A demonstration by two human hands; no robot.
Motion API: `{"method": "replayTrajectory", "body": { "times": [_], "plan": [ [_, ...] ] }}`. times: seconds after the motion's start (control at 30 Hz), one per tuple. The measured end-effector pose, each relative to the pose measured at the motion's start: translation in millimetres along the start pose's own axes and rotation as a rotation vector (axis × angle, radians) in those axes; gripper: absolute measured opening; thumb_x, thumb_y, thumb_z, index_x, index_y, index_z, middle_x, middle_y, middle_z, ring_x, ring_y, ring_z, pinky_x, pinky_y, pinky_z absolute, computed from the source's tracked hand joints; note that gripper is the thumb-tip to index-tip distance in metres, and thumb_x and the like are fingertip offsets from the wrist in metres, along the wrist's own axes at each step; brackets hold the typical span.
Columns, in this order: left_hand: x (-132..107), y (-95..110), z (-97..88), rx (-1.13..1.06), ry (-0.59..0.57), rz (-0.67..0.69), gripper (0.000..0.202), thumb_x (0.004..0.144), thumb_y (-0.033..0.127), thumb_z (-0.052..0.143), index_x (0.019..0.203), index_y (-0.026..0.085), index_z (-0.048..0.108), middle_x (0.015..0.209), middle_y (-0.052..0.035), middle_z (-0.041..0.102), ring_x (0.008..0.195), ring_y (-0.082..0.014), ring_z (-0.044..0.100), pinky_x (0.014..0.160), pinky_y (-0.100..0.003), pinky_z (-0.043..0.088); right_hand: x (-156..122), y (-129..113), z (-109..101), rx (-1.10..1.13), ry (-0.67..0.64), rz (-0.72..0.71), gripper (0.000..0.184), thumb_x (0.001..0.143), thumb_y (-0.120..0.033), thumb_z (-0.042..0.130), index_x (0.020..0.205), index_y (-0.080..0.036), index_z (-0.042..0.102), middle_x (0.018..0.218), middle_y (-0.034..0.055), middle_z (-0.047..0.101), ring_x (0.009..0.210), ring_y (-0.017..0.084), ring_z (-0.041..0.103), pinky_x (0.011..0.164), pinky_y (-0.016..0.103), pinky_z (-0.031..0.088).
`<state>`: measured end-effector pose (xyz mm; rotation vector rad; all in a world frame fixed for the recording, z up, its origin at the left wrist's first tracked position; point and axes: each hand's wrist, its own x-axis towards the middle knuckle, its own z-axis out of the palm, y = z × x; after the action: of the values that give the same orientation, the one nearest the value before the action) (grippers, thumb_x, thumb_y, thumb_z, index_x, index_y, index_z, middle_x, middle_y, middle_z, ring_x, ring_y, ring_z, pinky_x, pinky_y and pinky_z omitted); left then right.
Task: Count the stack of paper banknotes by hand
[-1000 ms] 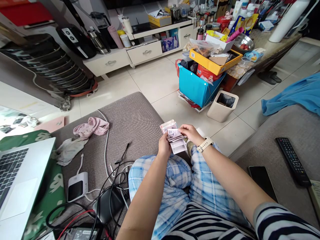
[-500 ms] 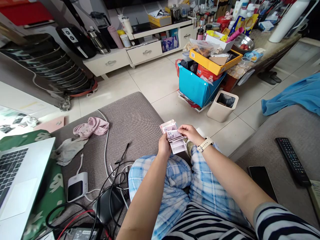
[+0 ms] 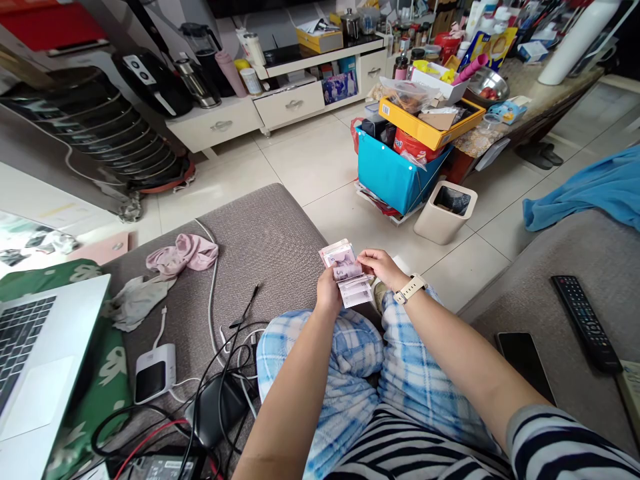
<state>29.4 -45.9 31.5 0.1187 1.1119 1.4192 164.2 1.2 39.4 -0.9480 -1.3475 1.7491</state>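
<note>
Purple 5-marked banknotes (image 3: 345, 267), pinched by the left hand (image 3: 328, 289) at their left and the right hand (image 3: 381, 265) opposite, are best bent gently.

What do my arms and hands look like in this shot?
Your left hand and right hand wear no gloves. A cream strap with a buckle circles the right arm at the wrist. The right sleeve is short, striped dark and white; no left sleeve shows.

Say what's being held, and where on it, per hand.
Banknotes, in both hands: the left hand grips the bundle at its left edge; the right hand holds upper notes by their right edge.
</note>
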Motion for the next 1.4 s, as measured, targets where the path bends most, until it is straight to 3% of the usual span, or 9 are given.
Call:
{"method": "replayTrajectory", "body": {
  "times": [0.13, 0.3, 0.43, 0.77, 1.03, 1.2, 1.4],
  "plan": [
    [1.4, -1.0, -1.6, -0.018, -0.021, -0.042, 0.026, 0.073, 0.028, 0.062, 0.091, 0.01, 0.064, 0.077, -0.0106, 0.069, 0.077, -0.0254, 0.068, 0.075, -0.038, 0.051, 1.4, 3.4, -1.4, 0.002, -0.022, 0.028, 0.03, 0.076, -0.047, 0.06, 0.069, -0.018, 0.058, 0.058, 0.0006, 0.059, 0.053, 0.012, 0.047, 0.051, 0.025, 0.03],
    [4.9, -3.4, -4.2, -0.002, 0.0, 0.043, 0.019, 0.067, 0.02, 0.067, 0.085, 0.013, 0.063, 0.076, -0.0067, 0.069, 0.073, -0.0212, 0.067, 0.076, -0.035, 0.051, 5.6, 11.3, -4.3, -0.098, 0.128, -0.011, 0.033, 0.071, -0.048, 0.065, 0.062, -0.019, 0.054, 0.057, -0.0019, 0.054, 0.057, 0.013, 0.047, 0.058, 0.026, 0.035],
    [5.1, -4.4, -5.5, 0.031, -0.043, 0.075, 0.026, 0.062, 0.018, 0.07, 0.087, 0.013, 0.064, 0.077, -0.0062, 0.069, 0.073, -0.0205, 0.066, 0.075, -0.035, 0.051, 8.0, 18.4, -6.6, -0.148, 0.186, 0.0, 0.035, 0.071, -0.051, 0.064, 0.062, -0.019, 0.053, 0.058, -0.0022, 0.053, 0.058, 0.013, 0.048, 0.059, 0.026, 0.036],
    [5.0, -5.3, -7.2, 0.063, -0.063, 0.062, 0.029, 0.059, 0.016, 0.07, 0.087, 0.012, 0.063, 0.078, -0.0061, 0.07, 0.067, -0.0185, 0.065, 0.072, -0.034, 0.05, 9.6, 25.5, -9.3, -0.195, 0.149, 0.033, 0.029, 0.073, -0.046, 0.061, 0.065, -0.019, 0.056, 0.062, -0.0009, 0.056, 0.057, 0.013, 0.048, 0.054, 0.025, 0.034],
    [4.4, -2.8, -0.7, -0.035, -0.012, 0.011, 0.023, 0.073, 0.025, 0.064, 0.091, 0.011, 0.064, 0.08, -0.0084, 0.07, 0.08, -0.0221, 0.068, 0.079, -0.035, 0.052, 7.6, 20.5, -8.1, -0.205, 0.137, 0.0, 0.03, 0.075, -0.045, 0.059, 0.063, -0.019, 0.054, 0.061, -0.0018, 0.054, 0.056, 0.012, 0.044, 0.055, 0.025, 0.033],
    [1.6, -0.4, 2.2, -0.033, 0.051, -0.019, 0.02, 0.079, 0.028, 0.059, 0.088, 0.011, 0.064, 0.069, -0.0064, 0.067, 0.078, -0.0235, 0.068, 0.077, -0.037, 0.053, 6.6, 18.1, -7.6, -0.194, 0.112, -0.028, 0.03, 0.076, -0.046, 0.059, 0.064, -0.019, 0.054, 0.061, -0.0026, 0.051, 0.055, 0.011, 0.041, 0.054, 0.024, 0.032],
    [2.0, -1.0, 1.6, -0.04, 0.043, -0.001, 0.017, 0.079, 0.027, 0.059, 0.084, 0.012, 0.064, 0.07, -0.0055, 0.067, 0.074, -0.0217, 0.067, 0.075, -0.035, 0.053, 3.8, 10.1, -3.9, -0.127, 0.076, -0.041, 0.029, 0.075, -0.045, 0.06, 0.065, -0.018, 0.054, 0.061, -0.0032, 0.048, 0.055, 0.01, 0.038, 0.053, 0.024, 0.03]
  ]
}}
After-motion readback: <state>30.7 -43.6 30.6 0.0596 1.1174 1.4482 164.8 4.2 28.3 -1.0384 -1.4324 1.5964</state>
